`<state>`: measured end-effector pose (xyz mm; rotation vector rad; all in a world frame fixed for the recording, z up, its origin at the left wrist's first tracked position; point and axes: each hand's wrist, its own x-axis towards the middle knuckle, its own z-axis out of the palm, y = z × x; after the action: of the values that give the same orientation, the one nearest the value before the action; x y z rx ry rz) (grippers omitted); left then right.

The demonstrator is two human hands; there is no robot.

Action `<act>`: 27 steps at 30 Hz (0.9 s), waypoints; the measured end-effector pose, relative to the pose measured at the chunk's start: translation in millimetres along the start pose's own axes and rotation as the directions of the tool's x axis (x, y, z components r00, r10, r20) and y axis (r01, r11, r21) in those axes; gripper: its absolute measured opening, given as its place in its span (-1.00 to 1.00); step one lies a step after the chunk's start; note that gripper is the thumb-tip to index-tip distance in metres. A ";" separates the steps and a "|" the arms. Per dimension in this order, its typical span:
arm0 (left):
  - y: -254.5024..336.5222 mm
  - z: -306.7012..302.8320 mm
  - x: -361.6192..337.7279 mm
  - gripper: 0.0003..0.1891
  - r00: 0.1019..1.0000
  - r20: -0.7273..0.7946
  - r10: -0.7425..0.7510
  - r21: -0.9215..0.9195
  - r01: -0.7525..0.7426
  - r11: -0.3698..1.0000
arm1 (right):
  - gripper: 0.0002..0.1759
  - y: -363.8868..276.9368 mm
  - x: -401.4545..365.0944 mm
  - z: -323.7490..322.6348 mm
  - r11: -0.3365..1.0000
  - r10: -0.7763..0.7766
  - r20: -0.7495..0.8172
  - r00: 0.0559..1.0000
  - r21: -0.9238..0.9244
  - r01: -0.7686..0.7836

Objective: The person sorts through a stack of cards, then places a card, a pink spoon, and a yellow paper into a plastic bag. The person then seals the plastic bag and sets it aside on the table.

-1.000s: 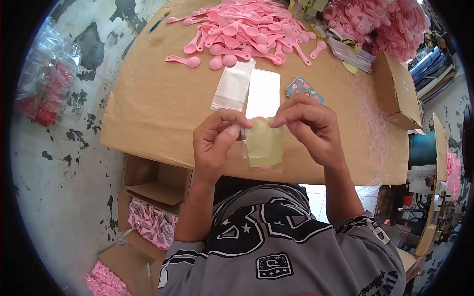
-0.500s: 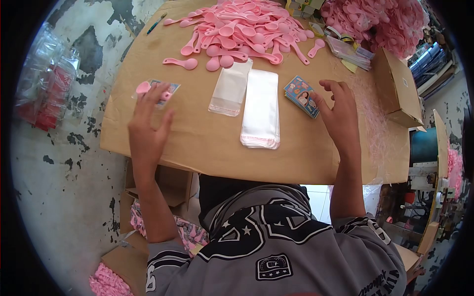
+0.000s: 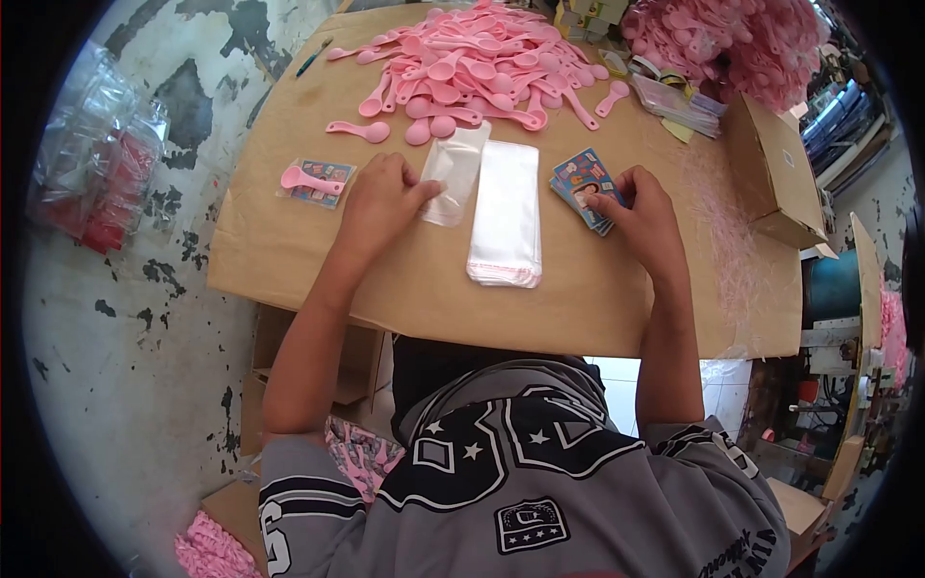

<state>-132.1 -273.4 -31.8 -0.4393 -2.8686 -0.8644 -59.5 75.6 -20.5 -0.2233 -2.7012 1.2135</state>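
Observation:
My left hand (image 3: 384, 201) pinches the left edge of a clear plastic sleeve (image 3: 457, 178) lying on the brown table. Beside that sleeve rests a stack of clear sleeves (image 3: 506, 214). On the right, my right hand (image 3: 643, 211) has its thumb and fingers closed on the top card of a blue card stack (image 3: 581, 179). Left of my left hand lies a pink spoon (image 3: 315, 180) on a blue card (image 3: 332, 196) inside a clear sleeve. A large heap of pink spoons (image 3: 472, 65) covers the back of the table.
An open cardboard box (image 3: 771, 173) stands at the table's right edge, near bagged pink spoons (image 3: 723, 43) and tape rolls. A pen (image 3: 313, 58) lies at the back left. Plastic strands (image 3: 718, 226) are strewn along the right side.
My left hand has left the packed spoon and card and moved right to the single sleeve. My right hand has closed on the top card, which has shifted slightly.

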 end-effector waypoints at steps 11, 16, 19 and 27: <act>-18.2 4.9 -1.2 -0.71 0.992 -0.027 -0.123 -0.329 0.107 0.938 | -0.53 14.6 4.8 1.7 0.999 -0.035 -0.028 0.999 0.034 0.036; -21.3 5.7 -4.3 -0.73 0.990 -0.045 -0.135 -0.387 0.107 0.916 | -0.52 12.2 5.3 3.1 1.000 -0.021 -0.025 0.999 0.011 0.021; -24.6 9.1 -5.6 -0.73 0.987 -0.054 -0.150 -0.417 0.114 0.902 | -0.50 13.4 7.2 3.2 1.000 -0.029 -0.014 0.999 0.000 0.029; -23.2 3.7 -8.5 -0.74 0.985 -0.021 -0.169 -0.455 0.141 0.879 | -0.47 17.7 14.0 1.2 0.999 -0.035 0.021 0.999 -0.022 0.035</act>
<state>-131.3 -291.8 -48.6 -0.2143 -2.6569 -1.5594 -72.3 89.2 -33.3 -0.1665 -2.7258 1.1831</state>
